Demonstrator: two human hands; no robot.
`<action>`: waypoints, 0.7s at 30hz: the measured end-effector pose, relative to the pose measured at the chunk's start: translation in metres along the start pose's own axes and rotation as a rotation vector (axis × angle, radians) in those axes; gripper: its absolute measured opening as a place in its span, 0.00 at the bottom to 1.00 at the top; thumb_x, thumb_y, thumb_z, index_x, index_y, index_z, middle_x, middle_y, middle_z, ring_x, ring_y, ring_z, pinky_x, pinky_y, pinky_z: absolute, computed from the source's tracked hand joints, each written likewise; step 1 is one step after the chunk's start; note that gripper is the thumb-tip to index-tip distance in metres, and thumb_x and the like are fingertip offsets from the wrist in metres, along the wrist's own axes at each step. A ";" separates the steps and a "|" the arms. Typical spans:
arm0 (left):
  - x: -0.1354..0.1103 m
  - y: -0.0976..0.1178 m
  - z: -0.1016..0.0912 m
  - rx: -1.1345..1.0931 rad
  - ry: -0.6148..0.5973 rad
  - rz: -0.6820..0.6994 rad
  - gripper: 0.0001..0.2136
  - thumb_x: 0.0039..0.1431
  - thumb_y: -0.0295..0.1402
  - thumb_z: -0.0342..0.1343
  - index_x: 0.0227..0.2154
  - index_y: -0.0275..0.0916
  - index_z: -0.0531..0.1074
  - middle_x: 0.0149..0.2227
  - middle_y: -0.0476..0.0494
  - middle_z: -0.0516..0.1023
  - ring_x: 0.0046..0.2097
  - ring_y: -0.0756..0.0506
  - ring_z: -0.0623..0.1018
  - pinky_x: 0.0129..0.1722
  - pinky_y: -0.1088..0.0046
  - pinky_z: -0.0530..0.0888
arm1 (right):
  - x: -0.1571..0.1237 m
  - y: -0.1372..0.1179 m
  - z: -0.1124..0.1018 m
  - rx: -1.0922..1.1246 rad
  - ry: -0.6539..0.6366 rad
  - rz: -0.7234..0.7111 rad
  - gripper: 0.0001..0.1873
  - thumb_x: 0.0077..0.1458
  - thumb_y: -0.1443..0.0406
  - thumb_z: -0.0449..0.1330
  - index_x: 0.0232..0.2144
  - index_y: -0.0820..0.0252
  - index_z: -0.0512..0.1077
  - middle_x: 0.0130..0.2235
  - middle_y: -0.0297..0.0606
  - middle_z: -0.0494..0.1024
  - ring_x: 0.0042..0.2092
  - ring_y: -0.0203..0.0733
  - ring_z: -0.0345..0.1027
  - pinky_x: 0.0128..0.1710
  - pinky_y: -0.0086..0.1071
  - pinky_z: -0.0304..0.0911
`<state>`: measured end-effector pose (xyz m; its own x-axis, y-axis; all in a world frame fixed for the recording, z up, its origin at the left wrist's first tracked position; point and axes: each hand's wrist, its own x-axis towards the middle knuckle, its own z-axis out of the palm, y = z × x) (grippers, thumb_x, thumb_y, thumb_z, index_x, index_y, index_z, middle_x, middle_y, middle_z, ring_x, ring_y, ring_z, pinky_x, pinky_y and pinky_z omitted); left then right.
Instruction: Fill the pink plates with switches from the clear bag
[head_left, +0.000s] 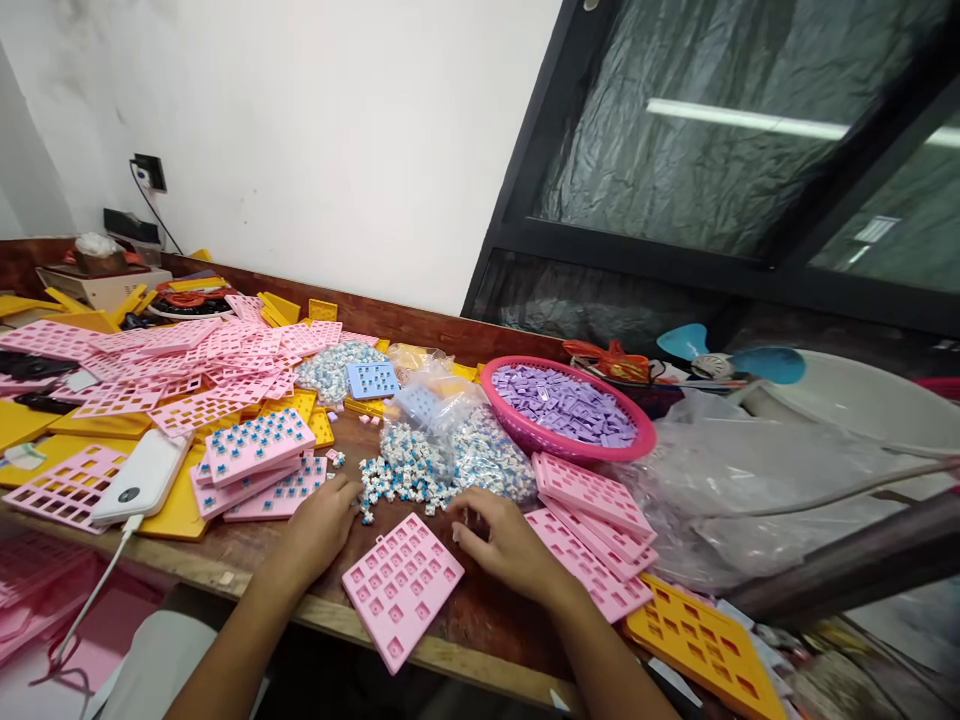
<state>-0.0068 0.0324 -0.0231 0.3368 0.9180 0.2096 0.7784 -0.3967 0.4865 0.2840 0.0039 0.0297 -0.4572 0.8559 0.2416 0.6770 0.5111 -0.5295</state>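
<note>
A pink plate with square sockets point(403, 590) lies at the table's front edge between my hands, turned at an angle. Past it spreads a loose pile of white-and-blue keyboard switches point(409, 465). My left hand point(322, 520) rests at the pile's left edge, fingers curled together; whatever they may hold is hidden. To the right of the plate, my right hand point(502, 545) hovers by the pile's near edge, thumb and index finger apart, with nothing visible between them. Pink plates fitted with blue switches point(259, 445) are stacked left of my left hand.
Purple pieces fill a pink basket point(645, 440) at the back right. Pink socketed plates point(596, 510) and a yellow plate point(705, 645) lie right of my right arm. At left are a white power bank point(146, 475) with a cable and a heap of pink frames point(202, 365).
</note>
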 end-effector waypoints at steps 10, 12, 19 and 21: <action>-0.043 0.044 -0.032 -0.300 -0.206 0.126 0.09 0.71 0.34 0.47 0.40 0.43 0.73 0.43 0.46 0.73 0.44 0.46 0.75 0.46 0.71 0.69 | 0.005 0.023 -0.001 -0.063 -0.149 0.018 0.07 0.63 0.64 0.60 0.40 0.53 0.79 0.41 0.38 0.80 0.44 0.45 0.72 0.46 0.36 0.64; -0.053 0.054 -0.032 -0.296 -0.298 0.152 0.04 0.67 0.32 0.53 0.37 0.43 0.71 0.42 0.48 0.74 0.44 0.46 0.75 0.43 0.73 0.68 | 0.005 0.016 0.003 0.019 -0.097 0.011 0.07 0.64 0.63 0.60 0.41 0.54 0.79 0.41 0.38 0.80 0.42 0.44 0.72 0.44 0.35 0.64; -0.045 0.046 -0.018 -0.258 -0.206 0.154 0.05 0.66 0.27 0.51 0.40 0.42 0.70 0.45 0.45 0.76 0.48 0.44 0.74 0.46 0.70 0.68 | 0.010 -0.005 0.033 0.188 -0.116 -0.047 0.09 0.57 0.65 0.66 0.42 0.57 0.77 0.39 0.37 0.79 0.38 0.41 0.71 0.40 0.33 0.65; -0.039 0.038 -0.015 -0.289 -0.151 0.146 0.06 0.66 0.27 0.51 0.40 0.42 0.71 0.44 0.46 0.76 0.47 0.44 0.74 0.47 0.70 0.69 | 0.011 -0.004 0.037 0.171 -0.129 -0.072 0.05 0.59 0.64 0.65 0.39 0.57 0.78 0.38 0.38 0.79 0.39 0.42 0.72 0.42 0.35 0.66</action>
<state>0.0013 -0.0186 0.0002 0.5249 0.8325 0.1773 0.5412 -0.4872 0.6853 0.2554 0.0084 0.0044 -0.5781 0.7951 0.1834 0.5375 0.5401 -0.6475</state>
